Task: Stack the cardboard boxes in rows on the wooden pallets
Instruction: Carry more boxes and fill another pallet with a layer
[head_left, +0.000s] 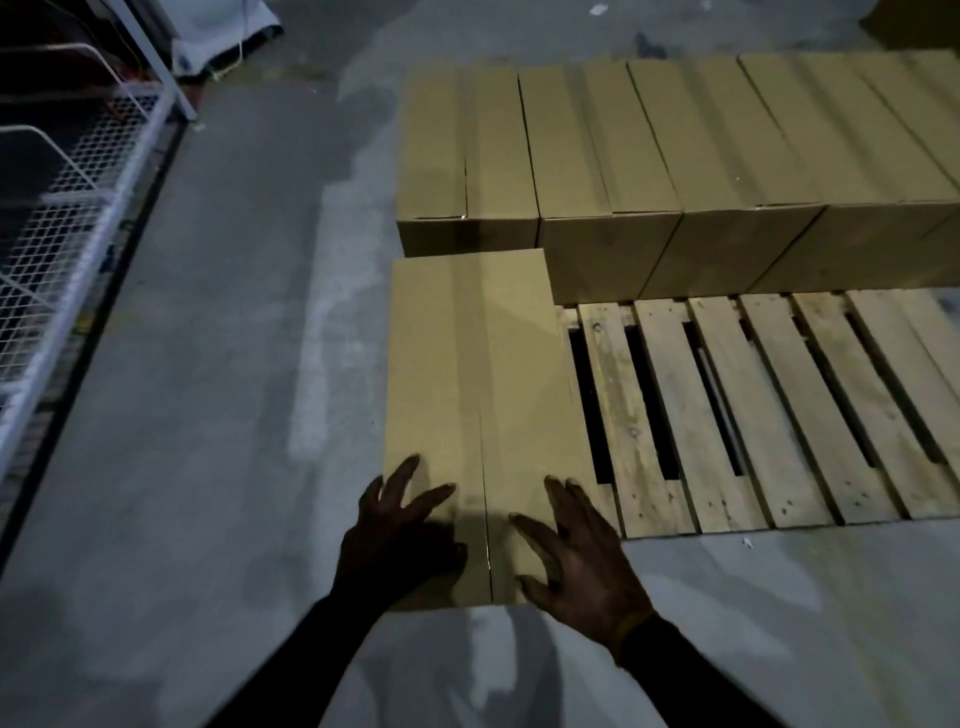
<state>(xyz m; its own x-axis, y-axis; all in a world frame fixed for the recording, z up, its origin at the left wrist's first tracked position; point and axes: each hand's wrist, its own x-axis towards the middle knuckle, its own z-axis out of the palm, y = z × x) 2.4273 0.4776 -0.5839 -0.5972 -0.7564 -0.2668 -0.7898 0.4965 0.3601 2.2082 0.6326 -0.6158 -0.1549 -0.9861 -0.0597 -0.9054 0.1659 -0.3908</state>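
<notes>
Cardboard box (483, 395) lay at the wooden pallet's (753, 410) left end; I saw left hand (402, 530) and right hand (582, 551) flat on it, fingers spread, gripping nothing.

Scene dimly lit, colour cast yellowish-grey. Pale patches of light are seen on the concrete floor (218, 364); source not shown. Both hands are rendered nearly black, detail lost; a soft shadow is thrown under the left hand (400, 535) onto the near cardboard box (483, 389). Upper left corner is crushed to black behind the wire mesh rack (67, 208). Slight softness and noise throughout. Straight edges are bowed toward the frame borders by the wide lens. No glare noted.
</notes>
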